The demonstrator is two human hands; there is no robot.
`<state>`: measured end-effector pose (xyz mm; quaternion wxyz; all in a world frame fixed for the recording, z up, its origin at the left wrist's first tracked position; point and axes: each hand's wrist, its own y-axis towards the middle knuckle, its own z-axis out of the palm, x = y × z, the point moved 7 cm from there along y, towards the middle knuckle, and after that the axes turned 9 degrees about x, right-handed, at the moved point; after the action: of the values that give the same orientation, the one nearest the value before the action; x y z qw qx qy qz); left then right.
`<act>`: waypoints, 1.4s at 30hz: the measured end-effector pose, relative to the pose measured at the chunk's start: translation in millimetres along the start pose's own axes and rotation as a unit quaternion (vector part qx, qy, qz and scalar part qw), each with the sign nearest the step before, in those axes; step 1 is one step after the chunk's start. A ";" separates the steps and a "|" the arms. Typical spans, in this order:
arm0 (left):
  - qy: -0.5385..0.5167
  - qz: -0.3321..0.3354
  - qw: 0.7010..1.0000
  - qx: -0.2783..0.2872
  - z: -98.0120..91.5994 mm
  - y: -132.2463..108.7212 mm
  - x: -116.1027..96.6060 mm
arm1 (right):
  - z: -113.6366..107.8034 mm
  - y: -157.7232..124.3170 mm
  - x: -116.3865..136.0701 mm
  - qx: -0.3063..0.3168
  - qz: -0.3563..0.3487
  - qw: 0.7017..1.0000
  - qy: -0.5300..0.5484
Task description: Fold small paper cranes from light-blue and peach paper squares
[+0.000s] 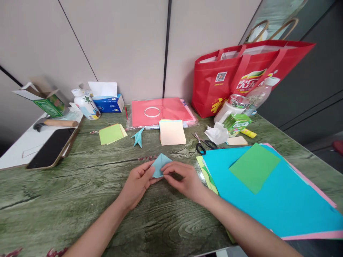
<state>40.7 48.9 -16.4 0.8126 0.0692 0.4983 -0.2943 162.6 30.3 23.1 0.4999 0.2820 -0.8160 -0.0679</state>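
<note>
On the worktop (88, 200), dead ahead, the folded blue paper (160, 164) was pinched between the left hand (138, 184) and right hand (184, 180), its point turned away.

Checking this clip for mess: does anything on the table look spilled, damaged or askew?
Nothing spilled or damaged. A clear bottle lies tilted beside the red bag; a green sheet lies askew on the blue sheet. Left hand and right hand pinch folded paper.

One head-worn view, looking forward and down across green wood-grain tabletop (80, 185), facing beige panelled wall (120, 43), left hand (137, 185) and right hand (184, 182) close, mid-frame
</note>
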 end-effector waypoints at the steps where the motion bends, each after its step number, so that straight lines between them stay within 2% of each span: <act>1: 0.009 -0.008 1.000 0.003 -0.2 -0.4 0.8 | -0.3 0.7 -2.1 0.002 0.014 1.000 0.008; 4: 0.053 -0.028 0.998 0.026 0.6 -1.2 3.0 | -1.3 1.5 -6.0 0.008 0.036 0.999 0.011; 8: 0.094 -0.010 0.994 0.054 3.3 -0.6 0.9 | 5.1 -0.1 -2.4 0.053 0.001 0.998 -0.015; 11: 0.125 -0.008 0.990 0.058 4.4 -0.2 0.3 | 10.9 -2.7 -2.0 0.078 -0.014 0.996 -0.052; 17: 0.178 -0.005 0.981 0.076 7.0 -0.2 -1.0 | 14.0 -4.7 -2.3 0.086 -0.030 0.990 -0.107; 23: 0.199 -0.004 0.977 0.075 9.9 1.3 -2.2 | 21.4 -6.1 -5.9 0.110 0.000 0.985 -0.134; 28: 0.133 -0.008 0.988 0.071 10.8 -0.4 -1.0 | 20.6 -4.9 -4.1 0.093 0.014 0.987 -0.134; 35: -0.068 -0.046 0.996 0.038 4.8 -4.3 8.1 | 14.7 -5.1 1.9 0.056 -0.040 0.987 -0.145; 42: -0.076 -0.061 0.995 0.030 4.3 -2.9 12.2 | 15.9 -3.6 8.1 0.069 -0.060 0.983 -0.160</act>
<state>46.4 39.8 -24.1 0.8262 0.0405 0.4290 -0.3628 147.6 20.4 20.3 0.3372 0.3501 -0.8697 -0.0855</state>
